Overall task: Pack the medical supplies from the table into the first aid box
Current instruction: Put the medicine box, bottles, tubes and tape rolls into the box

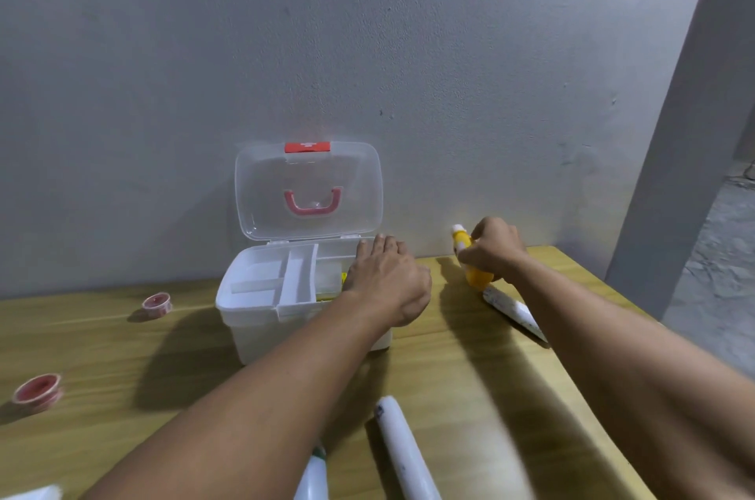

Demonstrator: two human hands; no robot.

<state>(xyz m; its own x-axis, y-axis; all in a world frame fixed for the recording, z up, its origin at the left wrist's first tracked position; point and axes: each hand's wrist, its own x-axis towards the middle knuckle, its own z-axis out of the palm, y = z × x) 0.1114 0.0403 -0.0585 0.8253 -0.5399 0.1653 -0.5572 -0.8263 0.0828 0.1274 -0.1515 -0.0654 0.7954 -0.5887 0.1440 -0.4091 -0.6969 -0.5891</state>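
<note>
Bench point(470, 368) of pale wood, seen from the near edge toward the grey wall point(367, 50).

Nearest, at the near edge: a white tube point(402, 450) lying lengthwise, blurred; just left of it a white bottle with a green neck point(314, 475), partly hidden under the left forearm; a white scrap of something at the near left corner, too cropped to identify.

Near the left edge: a red-cored tape roll point(37, 391) lying flat. Farther back on the left, a second, smaller-looking tape roll point(156, 304), well apart from the first and left of the box.

Mid-bench, toward the far edge: first aid box point(261, 319), white, lid point(308, 189) raised upright against the wall, clear, with a red latch at the top and a red handle showing through. Inside, a white divided tray covering the left part; something yellow visible in the right part, mostly hidden.

Left hand point(388, 283) palm-down over the box's right end, fingers together and extended, touching or just above the rim — cannot tell which; nothing gripped.

Toward the right edge: another white tube point(514, 311) lying diagonally, its far end just beside the yellow bottle point(474, 266).

Right hand point(492, 246) near the far edge, right of the box, fingers clamped around the yellow bottle with its white cap tilted up and to the left; bottle's base at or just above the bench surface — cannot tell which.
</note>
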